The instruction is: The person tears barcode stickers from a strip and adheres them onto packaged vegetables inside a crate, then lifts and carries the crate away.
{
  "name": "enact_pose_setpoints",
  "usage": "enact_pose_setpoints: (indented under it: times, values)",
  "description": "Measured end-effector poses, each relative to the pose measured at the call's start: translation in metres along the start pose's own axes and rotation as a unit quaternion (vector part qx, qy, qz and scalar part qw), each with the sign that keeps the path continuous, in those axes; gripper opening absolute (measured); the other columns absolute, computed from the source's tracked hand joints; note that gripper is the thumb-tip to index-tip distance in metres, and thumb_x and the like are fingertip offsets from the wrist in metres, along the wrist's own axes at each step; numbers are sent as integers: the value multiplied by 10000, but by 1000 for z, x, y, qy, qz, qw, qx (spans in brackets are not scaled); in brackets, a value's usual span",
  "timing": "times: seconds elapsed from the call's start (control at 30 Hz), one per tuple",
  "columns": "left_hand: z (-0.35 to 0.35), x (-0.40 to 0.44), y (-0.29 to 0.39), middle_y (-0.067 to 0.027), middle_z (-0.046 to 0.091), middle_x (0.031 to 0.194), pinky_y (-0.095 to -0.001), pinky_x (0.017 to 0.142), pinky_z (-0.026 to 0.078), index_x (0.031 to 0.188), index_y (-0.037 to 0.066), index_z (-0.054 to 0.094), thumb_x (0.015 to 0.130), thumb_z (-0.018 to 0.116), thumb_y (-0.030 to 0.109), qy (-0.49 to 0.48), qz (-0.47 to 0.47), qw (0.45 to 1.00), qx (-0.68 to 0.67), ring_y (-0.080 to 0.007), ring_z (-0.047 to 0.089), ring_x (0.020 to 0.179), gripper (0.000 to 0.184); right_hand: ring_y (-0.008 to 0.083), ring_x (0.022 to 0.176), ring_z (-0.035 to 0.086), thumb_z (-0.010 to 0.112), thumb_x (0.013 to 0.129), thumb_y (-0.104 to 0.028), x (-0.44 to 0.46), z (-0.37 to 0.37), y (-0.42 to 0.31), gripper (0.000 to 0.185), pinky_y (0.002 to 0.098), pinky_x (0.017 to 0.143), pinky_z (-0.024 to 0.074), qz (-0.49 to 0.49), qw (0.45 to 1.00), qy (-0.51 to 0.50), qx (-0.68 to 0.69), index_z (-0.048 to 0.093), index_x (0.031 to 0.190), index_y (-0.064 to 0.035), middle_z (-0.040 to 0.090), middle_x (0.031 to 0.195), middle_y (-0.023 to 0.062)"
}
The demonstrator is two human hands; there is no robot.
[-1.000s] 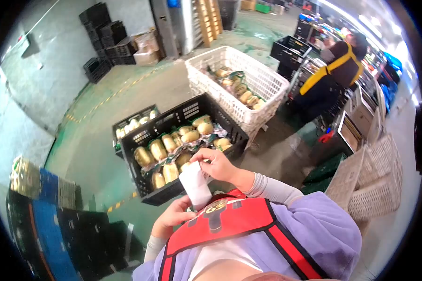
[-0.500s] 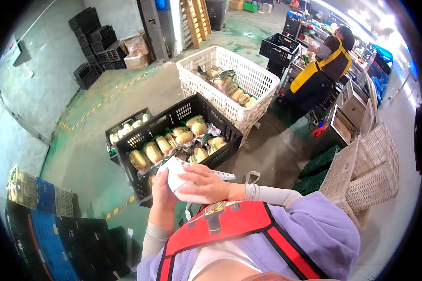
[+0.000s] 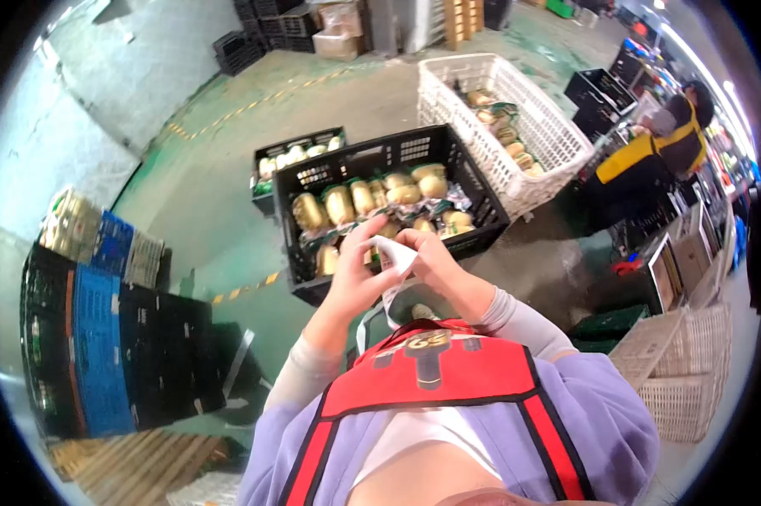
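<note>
A white paper strip, folded over at the top and trailing downward, is held in front of my red apron. My left hand is closed on its left side, thumb against the paper. On the other side my right hand pinches the strip's upper edge with its fingertips. Just beyond both hands stands a black crate of bagged pale-yellow produce, with green and printed wrapping showing. My hands partly cover the near row of bags.
A white basket with more bagged produce stands at the back right. A smaller black crate adjoins on the left. Stacked crates rise at left. A co-worker in a yellow-and-dark vest is at right, near wicker-like baskets.
The view has turned, so the crates sit farther right. The white paper, earlier bunched under my right hand, is now a strip between both hands' fingers.
</note>
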State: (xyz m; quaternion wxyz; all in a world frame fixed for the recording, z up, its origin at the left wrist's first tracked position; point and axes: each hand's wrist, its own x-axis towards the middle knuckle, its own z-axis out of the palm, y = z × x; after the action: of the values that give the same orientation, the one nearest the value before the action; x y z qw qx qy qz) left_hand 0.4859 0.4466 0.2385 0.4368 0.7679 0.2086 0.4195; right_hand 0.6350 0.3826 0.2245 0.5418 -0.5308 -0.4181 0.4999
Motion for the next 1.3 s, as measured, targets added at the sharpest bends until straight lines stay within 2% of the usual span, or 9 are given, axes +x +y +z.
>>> enact_pose_setpoints:
  times: [0.17,0.27,0.4,0.6,0.97,1.03,1.17,1.23,1.3]
  values:
    - [6,24,23,-10,620,749,-208,595,450,861,5,621,832,573,59,49,-201,934,-291,-58,547,652,78,108,831,563,642,819,-155,-9,18,-28,294,264,727,468,-6,999,-48,22,563,1061,-9,589,919,26]
    - [-4,25,17,-1,611,722,-191,554,429,791,16,609,838,575,79,58,-230,943,-233,-34,523,622,85,106,945,517,637,832,-176,-9,10,-23,371,262,798,437,-175,974,12,-143,494,1141,-29,527,1068,44]
    - [-14,15,6,29,581,688,-189,522,409,789,25,610,836,582,98,-103,-305,927,-193,-23,488,592,91,88,769,573,600,839,-112,-1,5,-47,234,229,696,465,-178,976,86,92,557,1032,15,618,864,17]
    - [2,8,18,-9,606,882,-221,732,451,959,10,581,866,557,69,1,-229,921,-314,-70,552,811,112,104,790,592,589,831,-70,12,-2,-46,193,247,705,488,-60,986,43,153,598,1002,19,633,899,51]
    - [12,21,-5,6,613,872,-222,741,437,944,31,595,855,580,90,40,-295,876,-379,-65,554,803,108,141,800,613,585,852,-96,47,-32,-27,153,265,712,505,79,963,-30,256,574,959,13,625,920,82]
    - [16,20,-16,6,613,872,-216,696,449,960,22,592,860,571,92,27,-308,885,-349,-61,555,768,124,105,824,562,629,823,-124,57,-36,-15,185,260,747,460,98,974,-63,196,579,963,-14,611,920,49]
    - [26,14,-20,-3,614,819,-208,604,464,939,6,590,868,540,88,117,-349,881,-297,-55,557,675,119,239,940,520,714,686,-165,62,-41,-18,285,357,801,408,-227,934,98,-258,600,925,-61,569,943,80]
    - [31,-5,-31,-14,612,781,-218,573,470,916,-3,592,870,531,89,122,-420,883,-173,-52,557,645,119,273,930,514,704,676,-206,63,-49,-11,249,384,787,381,-362,858,-64,-360,624,877,-85,572,935,79]
    - [39,-23,-24,-16,603,744,-221,552,466,880,-14,598,870,530,105,133,-408,880,-204,-62,555,618,138,223,853,540,668,718,-250,62,-50,7,201,370,773,367,-271,866,-224,-356,651,865,-113,599,838,42]
